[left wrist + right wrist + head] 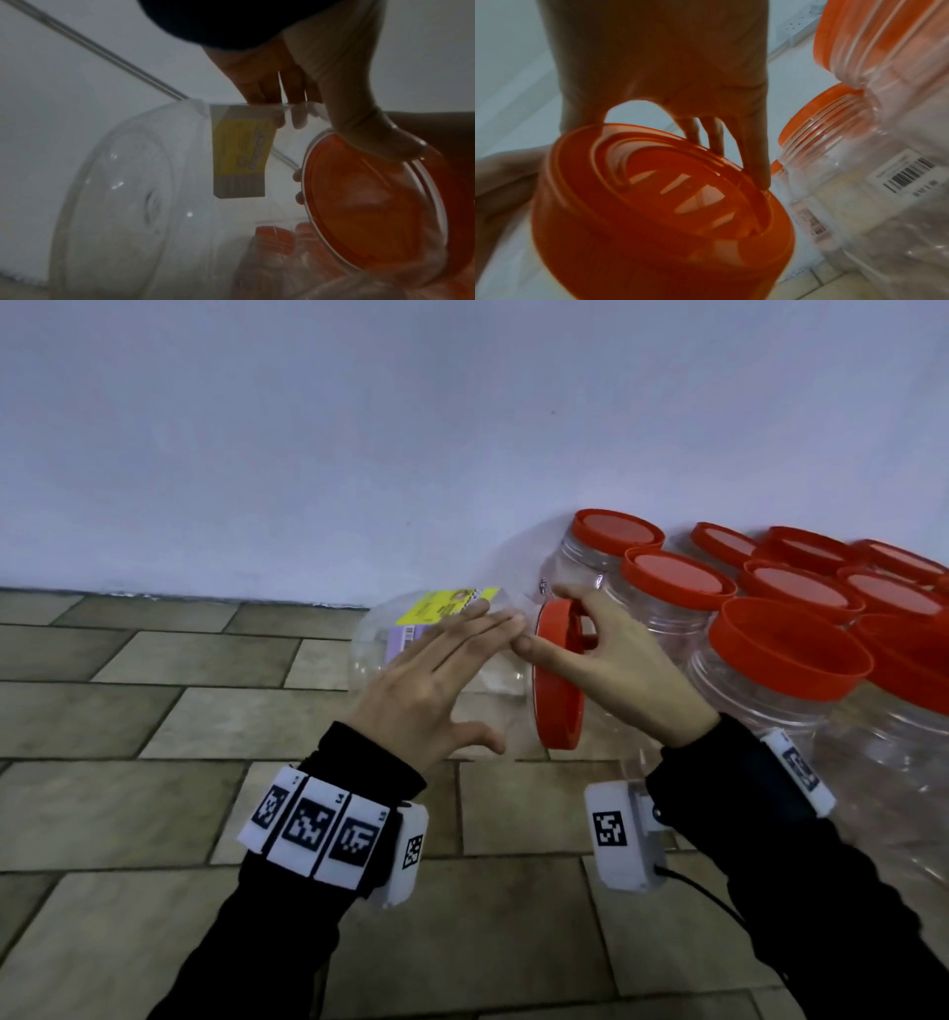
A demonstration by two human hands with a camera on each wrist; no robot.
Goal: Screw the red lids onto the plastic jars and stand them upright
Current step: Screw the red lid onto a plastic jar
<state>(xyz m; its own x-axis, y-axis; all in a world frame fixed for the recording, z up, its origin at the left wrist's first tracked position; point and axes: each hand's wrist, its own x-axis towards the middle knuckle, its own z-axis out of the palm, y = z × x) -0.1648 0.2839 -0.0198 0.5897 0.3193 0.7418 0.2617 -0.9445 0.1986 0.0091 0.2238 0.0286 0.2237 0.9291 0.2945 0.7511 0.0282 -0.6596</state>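
A clear plastic jar (380,654) with a yellow label (447,607) lies on its side on the tiled floor, mouth to the right. A red lid (557,706) sits on edge at that mouth. My left hand (441,675) rests on top of the jar with straight fingers and the thumb spread. My right hand (606,660) grips the lid's rim between thumb and curled fingers. The left wrist view shows the jar (128,192), the lid (372,203) through its wall, and my fingers (264,87) on top. In the right wrist view my fingers (754,152) hook over the lid (654,223).
Several clear jars with red lids (785,654) stand upright in a cluster at the right, close behind my right hand and against the pale wall (359,454). One of them (859,172) is right beside the lid. Tiled floor (205,814) stretches to the left and front.
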